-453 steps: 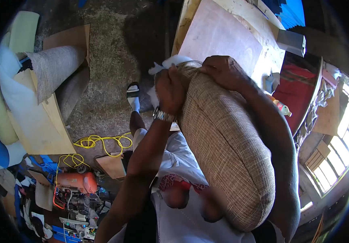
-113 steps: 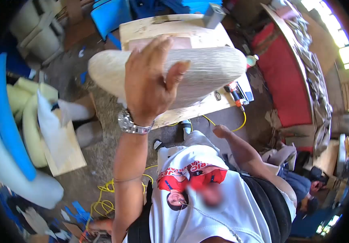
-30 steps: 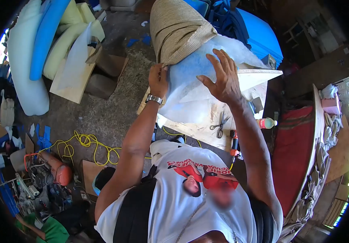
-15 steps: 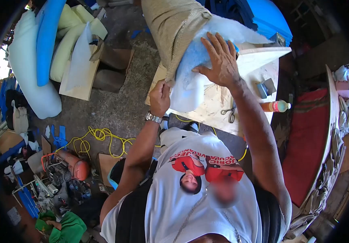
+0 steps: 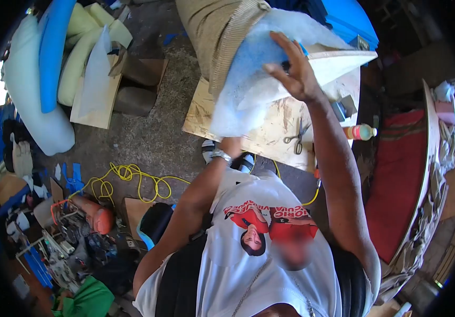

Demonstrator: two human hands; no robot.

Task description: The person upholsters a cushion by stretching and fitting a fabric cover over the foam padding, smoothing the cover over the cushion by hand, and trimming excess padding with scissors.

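A padded piece lies over the work table, with a tan ribbed fabric cover point(image 5: 227, 50) drawn part way over blue foam and fluffy white batting point(image 5: 238, 108). My right hand point(image 5: 297, 74) is over the batting beside a white pointed panel point(image 5: 325, 74), fingers apart and holding nothing. At the batting's lower edge is my left hand point(image 5: 231, 145). Its fingers are blurred and partly hidden by the batting, so I cannot tell whether they grip it.
The wooden table top point(image 5: 201, 113) carries scissors point(image 5: 298, 136), a small grey-blue block point(image 5: 344, 108) and a bottle point(image 5: 360, 132) at its right edge. A yellow cord point(image 5: 127, 171) loops on the floor. Foam pieces point(image 5: 37, 105) stand at left, an orange-tanked compressor point(image 5: 95, 214) below them.
My left hand has let go of the tan cover's edge and moved down and right to the batting's lower edge. My right hand has turned and lifted somewhat from the batting.
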